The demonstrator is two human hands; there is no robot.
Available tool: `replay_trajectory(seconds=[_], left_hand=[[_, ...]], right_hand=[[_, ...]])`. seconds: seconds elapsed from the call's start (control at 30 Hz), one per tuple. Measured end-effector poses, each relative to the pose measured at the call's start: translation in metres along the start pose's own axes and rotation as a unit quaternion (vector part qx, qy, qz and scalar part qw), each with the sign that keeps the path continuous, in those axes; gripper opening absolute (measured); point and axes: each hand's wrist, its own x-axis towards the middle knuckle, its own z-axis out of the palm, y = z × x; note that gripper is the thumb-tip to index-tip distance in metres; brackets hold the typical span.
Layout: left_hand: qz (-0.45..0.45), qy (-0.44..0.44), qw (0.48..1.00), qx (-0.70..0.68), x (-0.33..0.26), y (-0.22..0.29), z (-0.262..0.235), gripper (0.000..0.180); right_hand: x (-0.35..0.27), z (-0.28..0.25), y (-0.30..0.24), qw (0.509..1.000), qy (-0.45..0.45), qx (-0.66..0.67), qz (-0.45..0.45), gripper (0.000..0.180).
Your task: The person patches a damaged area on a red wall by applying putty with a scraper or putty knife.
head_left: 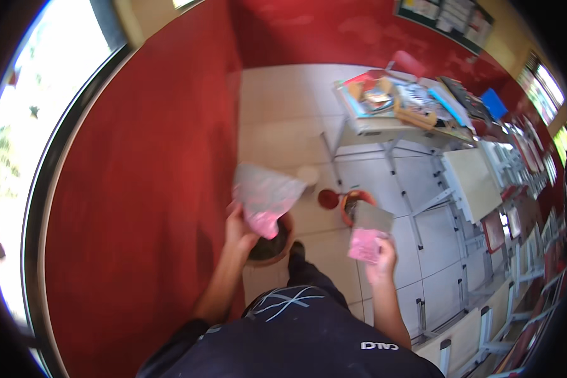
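Observation:
My left hand (238, 232) is closed on the lower left edge of a flat grey-and-pink piece (268, 192), wide at the top and narrowing to a bright pink lower end. It is held over a round orange-brown pot (285, 242) with dark contents, which it partly hides. On the right, my right hand (383, 258) grips a smaller, squarer piece (370, 228), grey above and pink below. Part of an orange pot (348, 213) shows behind that one. Motion blurs both pieces, and their material cannot be made out.
A dark red round object (328, 199) and a pale round one (309, 175) are on the tiled floor (277, 120). A red wall (138, 189) rises along my left. Ahead right, a cluttered table (384, 129) carries papers and a tray. Several chairs (475, 183) crowd the right side.

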Motion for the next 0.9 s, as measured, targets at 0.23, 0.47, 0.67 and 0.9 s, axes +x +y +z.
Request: replay_trajectory(seconds=[0.23, 0.47, 0.67, 0.9], left_hand=[[0.032, 0.123, 0.991, -0.035, 0.068, 0.057, 0.033, 0.044], [0.063, 0.093, 0.994, -0.008, 0.196, 0.127, 0.07, 0.041], [0.007, 0.078, 0.997, 0.0, 0.313, 0.163, 0.091, 0.037], [-0.058, 0.037, 0.997, 0.023, 0.487, 0.216, 0.101, 0.04]], right_hand=[[0.136, 0.121, 0.02, 0.998, -0.051, 0.027, 0.03, 0.028], [0.278, 0.226, 0.048, 0.987, -0.158, 0.003, 0.043, 0.031], [0.369, 0.279, 0.045, 0.99, -0.13, 0.045, -0.034, 0.025], [0.482, 0.256, 0.081, 0.988, 0.054, 0.146, 0.004, 0.03]])
